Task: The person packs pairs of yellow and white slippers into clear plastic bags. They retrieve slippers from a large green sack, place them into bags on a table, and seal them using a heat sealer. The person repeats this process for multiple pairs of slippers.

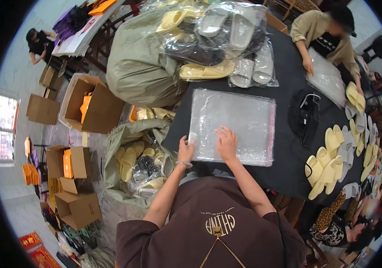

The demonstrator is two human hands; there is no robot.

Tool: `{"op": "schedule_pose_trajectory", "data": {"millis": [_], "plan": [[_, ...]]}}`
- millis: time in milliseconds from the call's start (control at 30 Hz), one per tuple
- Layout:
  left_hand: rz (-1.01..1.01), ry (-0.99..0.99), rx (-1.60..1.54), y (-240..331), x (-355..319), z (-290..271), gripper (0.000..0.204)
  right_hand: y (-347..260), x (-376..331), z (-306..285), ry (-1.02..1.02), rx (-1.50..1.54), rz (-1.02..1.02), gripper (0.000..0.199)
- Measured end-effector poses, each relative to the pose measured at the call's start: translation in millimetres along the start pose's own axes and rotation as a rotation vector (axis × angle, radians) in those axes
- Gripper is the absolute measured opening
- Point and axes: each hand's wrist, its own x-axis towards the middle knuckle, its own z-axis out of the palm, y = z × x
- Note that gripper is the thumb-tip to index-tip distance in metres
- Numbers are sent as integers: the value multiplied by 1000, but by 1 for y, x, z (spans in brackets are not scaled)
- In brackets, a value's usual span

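A flat stack of clear plastic bags lies on the black-covered table in front of me, a pink strip along its right edge. My left hand, with a bracelet at the wrist, rests at the stack's lower left edge, thumb and fingers apart. Lying on top of the bags, my right hand has its fingers spread and holds nothing. Beyond the stack are bagged slippers: a grey pair and a yellow one, below a heap of more bagged slippers.
Loose yellow slippers and grey ones lie at the right, near a black device. Across the table a co-worker handles another bag stack and yellow slippers. Left stand an open sack of slippers, a full sack and cardboard boxes.
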Motion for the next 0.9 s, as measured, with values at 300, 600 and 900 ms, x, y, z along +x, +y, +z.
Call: {"op": "schedule_pose_trajectory", "data": {"millis": [300,600,900], "plan": [[64,91,-177,-14,-46,-32,49,-10,-16,60,-59,-78,-54,28],[-356,290,207,-187,-94,-117,39,-18,-17,68,-38,-218,-132,29],[-679,-224,1037,-299,-146,-195,35,-18,-15,79,-39,-254,-140,28]]}}
